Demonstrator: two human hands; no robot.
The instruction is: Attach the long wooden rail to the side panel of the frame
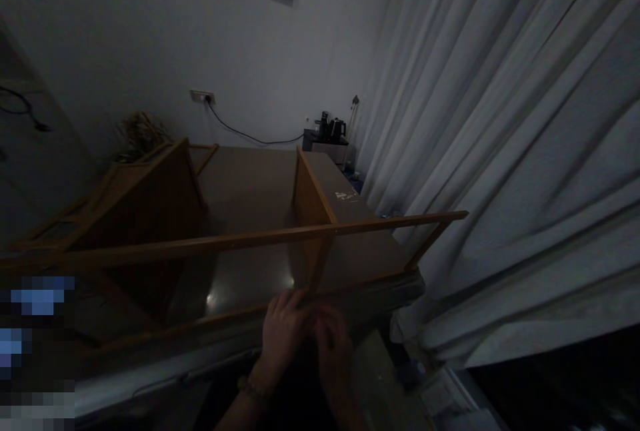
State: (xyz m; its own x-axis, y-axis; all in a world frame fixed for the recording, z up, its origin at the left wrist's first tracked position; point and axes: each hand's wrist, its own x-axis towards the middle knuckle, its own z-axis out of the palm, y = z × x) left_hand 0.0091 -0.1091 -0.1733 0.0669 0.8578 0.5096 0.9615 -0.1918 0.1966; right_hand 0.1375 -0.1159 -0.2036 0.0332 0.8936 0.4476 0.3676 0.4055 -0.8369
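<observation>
A piece of wooden furniture (250,238) with brown rails and upright boards lies across the middle. At its near lower edge, my left hand (285,328) has its fingers bent, a beaded bracelet (249,388) on the wrist. Close beside it, my right hand (333,338) is closed, fingers curled in towards the left hand. Both hands meet just below the upright wooden board (320,261). Dim light and the fingers themselves hide whatever may be between them.
White curtains (500,118) hang along the right. A black kettle (338,128) stands on a small cabinet (327,151) at the back, its cable running to a wall socket (203,96). Dried plant stalks (143,131) are at the back left; a pixelated patch covers the lower left.
</observation>
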